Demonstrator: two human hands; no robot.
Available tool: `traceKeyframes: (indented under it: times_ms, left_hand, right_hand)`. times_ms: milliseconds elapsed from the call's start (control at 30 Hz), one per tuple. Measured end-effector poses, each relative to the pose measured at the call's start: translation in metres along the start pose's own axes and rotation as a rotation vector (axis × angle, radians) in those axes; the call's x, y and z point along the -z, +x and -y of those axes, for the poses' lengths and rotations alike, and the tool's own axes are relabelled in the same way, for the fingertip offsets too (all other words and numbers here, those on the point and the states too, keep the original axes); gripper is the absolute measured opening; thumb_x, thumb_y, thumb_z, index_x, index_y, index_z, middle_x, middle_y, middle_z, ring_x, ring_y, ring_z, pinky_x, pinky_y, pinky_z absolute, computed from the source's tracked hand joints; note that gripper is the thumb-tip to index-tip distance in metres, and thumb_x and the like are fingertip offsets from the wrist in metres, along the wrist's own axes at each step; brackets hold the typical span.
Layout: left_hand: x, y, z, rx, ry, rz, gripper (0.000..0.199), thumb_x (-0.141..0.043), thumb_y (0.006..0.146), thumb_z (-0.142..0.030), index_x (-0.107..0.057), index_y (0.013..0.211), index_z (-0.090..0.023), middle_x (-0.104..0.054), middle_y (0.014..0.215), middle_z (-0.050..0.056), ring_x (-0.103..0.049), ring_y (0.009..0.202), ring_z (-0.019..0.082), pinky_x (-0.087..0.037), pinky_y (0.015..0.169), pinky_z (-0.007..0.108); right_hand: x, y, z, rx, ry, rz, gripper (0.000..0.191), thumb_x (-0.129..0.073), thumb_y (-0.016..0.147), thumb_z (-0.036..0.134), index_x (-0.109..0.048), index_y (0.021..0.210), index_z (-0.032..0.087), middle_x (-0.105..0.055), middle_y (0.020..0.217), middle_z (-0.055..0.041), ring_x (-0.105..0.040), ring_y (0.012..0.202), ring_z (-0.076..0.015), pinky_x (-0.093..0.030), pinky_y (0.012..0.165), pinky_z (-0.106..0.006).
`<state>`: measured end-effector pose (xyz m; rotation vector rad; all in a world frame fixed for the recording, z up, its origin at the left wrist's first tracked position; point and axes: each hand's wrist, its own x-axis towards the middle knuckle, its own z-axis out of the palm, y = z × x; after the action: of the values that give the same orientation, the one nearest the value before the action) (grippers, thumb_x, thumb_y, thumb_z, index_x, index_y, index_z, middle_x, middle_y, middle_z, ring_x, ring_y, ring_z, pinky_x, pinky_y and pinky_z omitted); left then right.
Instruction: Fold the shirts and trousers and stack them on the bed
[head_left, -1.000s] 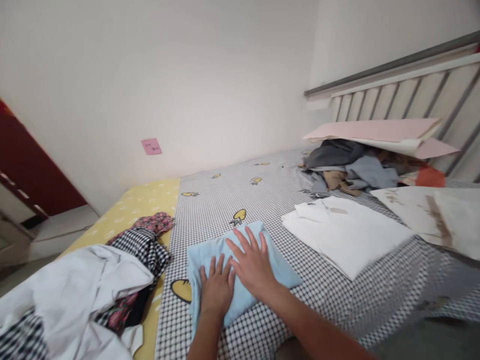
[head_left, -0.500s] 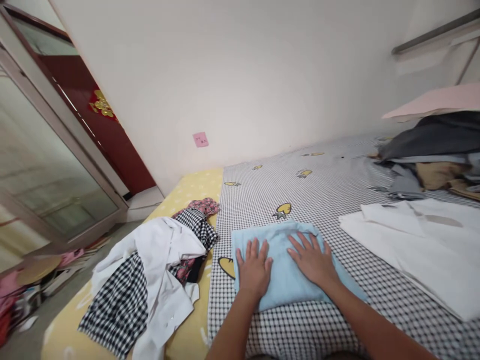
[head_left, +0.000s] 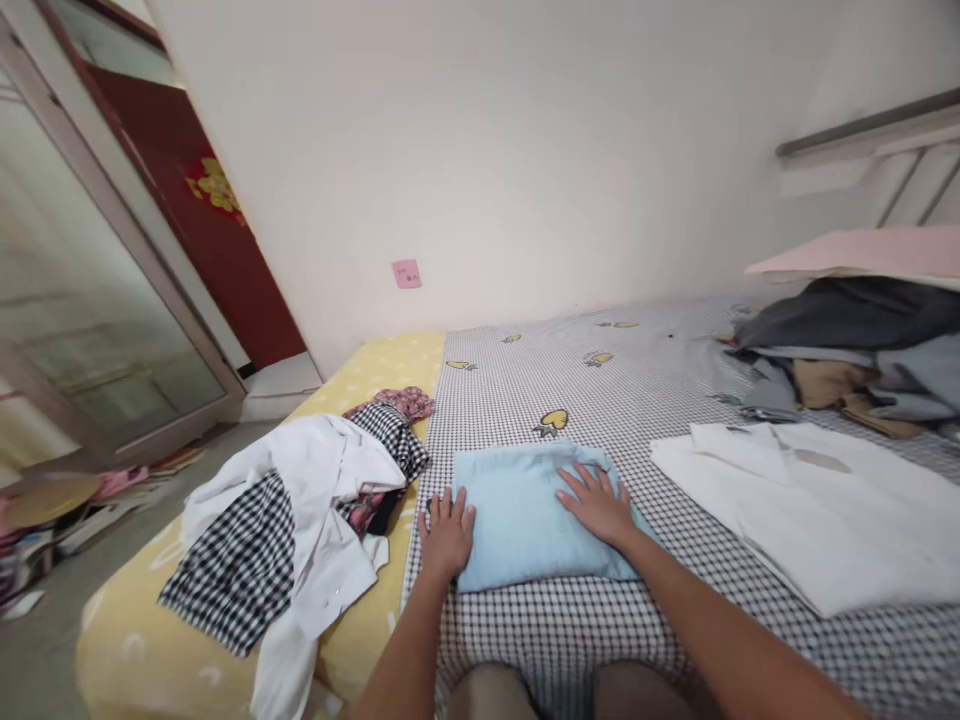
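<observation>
A light blue folded cloth garment (head_left: 517,520) lies flat on the checked bedsheet (head_left: 555,625) in front of me. My left hand (head_left: 447,535) rests at its left edge, fingers spread, partly over the sheet. On the garment's right part lies my right hand (head_left: 600,507), palm down with the fingers apart. Neither hand grips anything. Which kind of garment the blue cloth is, I cannot tell.
At left, a heap holds a white shirt (head_left: 322,490) and a black-and-white checked garment (head_left: 240,565) on yellow bedding (head_left: 124,640). To the right lies a folded white garment (head_left: 817,520). Beyond it rises a pile of dark clothes (head_left: 862,315).
My left hand has slid left, from on top of the blue garment to its left edge. My right hand stays on the right part. The view has shifted slightly.
</observation>
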<state>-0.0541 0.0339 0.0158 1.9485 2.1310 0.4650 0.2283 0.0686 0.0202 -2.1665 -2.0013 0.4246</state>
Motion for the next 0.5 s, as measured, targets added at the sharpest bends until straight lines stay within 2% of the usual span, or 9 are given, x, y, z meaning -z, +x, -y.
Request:
traceKeyframes:
  times_ms: [100, 200, 267, 333, 400, 500]
  left_hand:
    - [0.001, -0.018, 0.010, 0.006, -0.141, -0.032, 0.055, -0.030, 0.102, -0.043, -0.047, 0.152, -0.026, -0.041, 0.162, 0.005, -0.028, 0.155, 0.027, -0.017, 0.127, 0.057]
    - [0.000, -0.041, 0.020, 0.011, -0.310, -0.106, 0.056, -0.028, 0.102, -0.038, -0.045, 0.152, -0.022, -0.048, 0.159, 0.005, -0.035, 0.152, 0.020, -0.021, 0.128, 0.046]
    - [0.000, -0.056, 0.024, 0.044, -0.425, -0.171, 0.056, -0.024, 0.102, -0.036, -0.047, 0.150, -0.020, -0.049, 0.158, 0.007, -0.040, 0.149, 0.018, -0.026, 0.126, 0.042]
    - [0.001, -0.070, 0.025, 0.100, -0.538, -0.242, 0.057, -0.019, 0.102, -0.036, -0.053, 0.144, -0.017, -0.048, 0.159, 0.009, -0.040, 0.149, 0.018, -0.031, 0.125, 0.040]
    - [0.001, -0.083, 0.023, 0.174, -0.649, -0.310, 0.062, -0.013, 0.102, -0.038, -0.052, 0.143, -0.013, -0.053, 0.154, 0.014, -0.046, 0.145, 0.019, -0.038, 0.120, 0.039]
    - [-0.006, -0.104, 0.017, 0.281, -0.784, -0.387, 0.066, -0.007, 0.102, -0.043, -0.042, 0.146, -0.008, -0.068, 0.132, 0.020, -0.065, 0.124, 0.021, -0.052, 0.106, 0.039]
  right_hand:
    - [0.017, -0.018, 0.005, 0.010, -0.014, 0.018, 0.061, -0.036, 0.100, 0.052, -0.040, 0.157, 0.033, -0.030, 0.169, -0.0044, -0.024, 0.154, -0.0348, -0.016, 0.119, -0.068]
    - [0.019, -0.056, 0.021, 0.132, -0.069, -0.132, 0.062, -0.043, 0.096, 0.042, -0.041, 0.156, 0.032, -0.036, 0.166, -0.0080, -0.030, 0.152, -0.0355, -0.015, 0.118, -0.069]
    - [0.010, -0.084, 0.034, 0.303, -0.119, -0.185, 0.069, -0.049, 0.090, 0.030, -0.039, 0.157, 0.034, -0.036, 0.166, -0.0058, -0.028, 0.152, -0.0346, -0.013, 0.119, -0.068]
    - [-0.004, -0.107, 0.048, 0.428, -0.178, -0.167, 0.084, -0.053, 0.080, 0.017, -0.034, 0.160, 0.036, -0.032, 0.167, -0.0043, -0.026, 0.153, -0.0353, -0.011, 0.120, -0.067]
    - [-0.017, -0.118, 0.059, 0.464, -0.253, -0.164, 0.095, -0.054, 0.073, 0.006, -0.032, 0.160, 0.036, -0.031, 0.168, -0.0050, -0.025, 0.153, -0.0375, -0.011, 0.120, -0.067]
    - [-0.027, -0.116, 0.074, 0.433, -0.335, -0.220, 0.089, -0.048, 0.079, -0.001, -0.035, 0.159, 0.036, -0.035, 0.166, -0.0071, -0.030, 0.151, -0.0394, -0.010, 0.120, -0.067]
